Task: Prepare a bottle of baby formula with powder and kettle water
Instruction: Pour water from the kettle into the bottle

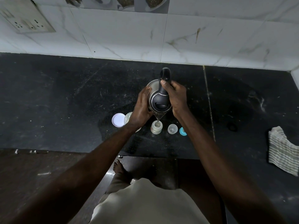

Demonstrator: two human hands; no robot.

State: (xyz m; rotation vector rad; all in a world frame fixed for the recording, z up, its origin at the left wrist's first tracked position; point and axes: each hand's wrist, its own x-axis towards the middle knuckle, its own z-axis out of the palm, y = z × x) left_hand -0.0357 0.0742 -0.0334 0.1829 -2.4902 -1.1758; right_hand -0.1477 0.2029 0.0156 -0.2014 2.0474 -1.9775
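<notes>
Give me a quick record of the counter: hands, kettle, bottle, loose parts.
right hand: grips kettle handle
left hand: fingers flat against kettle side
kettle: tilted, spout just above bottle mouth
bottle: upright, uncapped, on counter
fill level: cannot tell
cap: right of bottle, apart
teal ring: right of cap, partly behind right forearm
jar: left of bottle, partly hidden by left hand
white lid: beside jar, on its left
cloth: far right
</notes>
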